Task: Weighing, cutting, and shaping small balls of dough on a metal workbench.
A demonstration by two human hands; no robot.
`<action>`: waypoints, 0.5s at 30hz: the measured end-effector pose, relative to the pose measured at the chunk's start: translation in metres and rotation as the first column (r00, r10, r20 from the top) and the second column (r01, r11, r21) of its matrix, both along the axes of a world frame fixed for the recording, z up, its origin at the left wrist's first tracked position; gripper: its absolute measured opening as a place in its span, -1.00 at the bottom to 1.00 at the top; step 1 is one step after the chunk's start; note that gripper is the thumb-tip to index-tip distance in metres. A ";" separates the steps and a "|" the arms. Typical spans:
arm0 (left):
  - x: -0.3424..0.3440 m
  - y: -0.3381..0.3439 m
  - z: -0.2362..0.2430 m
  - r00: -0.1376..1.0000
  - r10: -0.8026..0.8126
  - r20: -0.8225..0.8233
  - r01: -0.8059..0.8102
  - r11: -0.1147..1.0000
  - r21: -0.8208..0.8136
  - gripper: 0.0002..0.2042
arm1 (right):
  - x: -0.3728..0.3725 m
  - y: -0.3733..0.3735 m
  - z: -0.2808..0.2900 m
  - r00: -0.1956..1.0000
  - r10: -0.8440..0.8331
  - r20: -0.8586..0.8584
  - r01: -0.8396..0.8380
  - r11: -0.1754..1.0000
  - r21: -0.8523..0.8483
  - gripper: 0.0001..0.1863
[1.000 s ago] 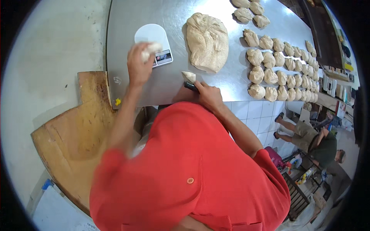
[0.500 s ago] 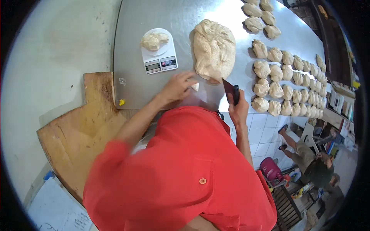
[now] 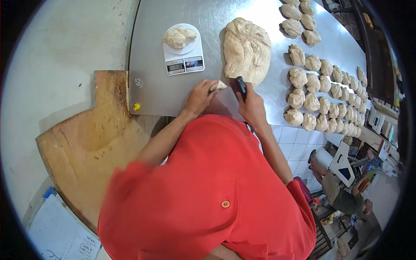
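Observation:
Close to the table's near edge, my left hand [image 3: 200, 96] is closed around a small piece of dough [image 3: 220, 85], part of which sticks out past the fingers. My right hand [image 3: 253, 106] grips a dough scraper [image 3: 242, 86] by its black handle, at the near edge of a large dough mass [image 3: 246, 50]. The scraper's blade is mostly hidden from this angle. Beyond my left hand stands a white kitchen scale [image 3: 185, 66], with a lump of dough [image 3: 177, 39] resting on its round platform.
Rows of dough pieces [image 3: 312, 102] cover the right side of the metal table [image 3: 151, 47], with more at its far right [image 3: 291, 27]. A small yellow object [image 3: 137, 106] lies at the left corner. Another person [image 3: 346, 197] is off to the lower right.
My left hand has picked up the small dough piece from the table. My right hand has brought the scraper leftward and a little farther out, to the big dough's near edge.

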State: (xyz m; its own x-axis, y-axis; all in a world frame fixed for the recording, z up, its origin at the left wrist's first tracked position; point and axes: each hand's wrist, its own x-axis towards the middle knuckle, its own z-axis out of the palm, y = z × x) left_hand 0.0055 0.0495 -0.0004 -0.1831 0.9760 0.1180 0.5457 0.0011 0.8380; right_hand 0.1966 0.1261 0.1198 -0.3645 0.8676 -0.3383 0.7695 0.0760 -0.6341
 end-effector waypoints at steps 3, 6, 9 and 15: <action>-0.004 0.002 0.000 0.965 0.028 0.261 0.003 0.993 -0.116 -0.67 | -0.014 -0.006 -0.020 0.995 0.097 0.024 -0.099 0.989 0.113 -0.64; -0.008 0.001 -0.004 0.967 0.025 0.255 0.001 0.995 -0.102 -0.69 | -0.017 -0.006 -0.025 0.994 0.106 0.038 -0.110 0.987 0.117 -0.67; -0.009 0.000 -0.009 0.970 0.011 0.243 0.013 0.995 -0.096 -0.71 | -0.021 -0.005 -0.027 0.994 0.101 0.045 -0.106 0.988 0.115 -0.69; -0.011 -0.003 -0.016 0.992 -0.021 0.127 0.050 0.972 -0.228 -0.75 | -0.041 -0.009 -0.045 0.973 0.158 0.167 -0.177 0.979 0.105 -0.73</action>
State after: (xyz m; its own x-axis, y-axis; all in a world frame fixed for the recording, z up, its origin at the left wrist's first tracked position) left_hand -0.0052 0.0470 -0.0160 -0.1472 0.9802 -0.1325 0.4413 0.1849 0.8781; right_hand 0.1560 0.1167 0.0751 -0.4585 0.8361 -0.3011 0.8284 0.2794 -0.4854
